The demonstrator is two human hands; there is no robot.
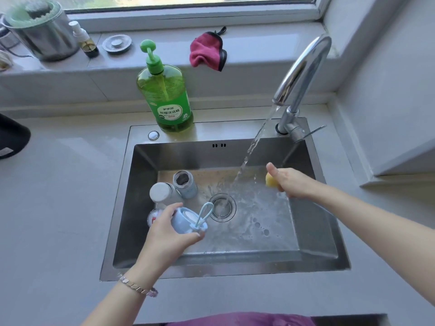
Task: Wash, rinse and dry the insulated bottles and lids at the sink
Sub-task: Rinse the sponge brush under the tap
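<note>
Head view looks down into the steel sink (235, 271), with the drain (222, 207) taken here as the centre of the clock. The left hand (164, 231), at about eight o'clock from the drain, has its fingers and thumb curled round a pale blue lid (186, 222). The lid is tipped so that its white inside faces up and toward the drain, and its loop strap (207, 212) stands clear of the fingers. That tilt seems meant to open the inner face to scrubbing or rinsing, and it is held low over the basin so that drips fall inside. The right hand (292, 182), at about two o'clock, grips a yellow sponge (271, 180) just beside the water stream (254, 142). The stream falls from the tap (303, 67) and lands at about one o'clock from the drain, so the sponge is probably being wetted or rinsed. Lid and sponge are well apart, on opposite sides of the drain, so scrubbing of this lid looks not yet begun. Two bottles stand upright at ten o'clock, touching or nearly so: an open blue bottle (186, 184), mouth up, and a white bottle (162, 192) just above the left hand's fingertips. A small red and white item (153, 217) lies partly hidden behind that hand, and what it is cannot be told. A green detergent bottle (167, 95) stands on the sink's back ledge at eleven o'clock within easy reach, and a pink cloth (207, 51) lies on the sill at twelve, likely for drying.
</note>
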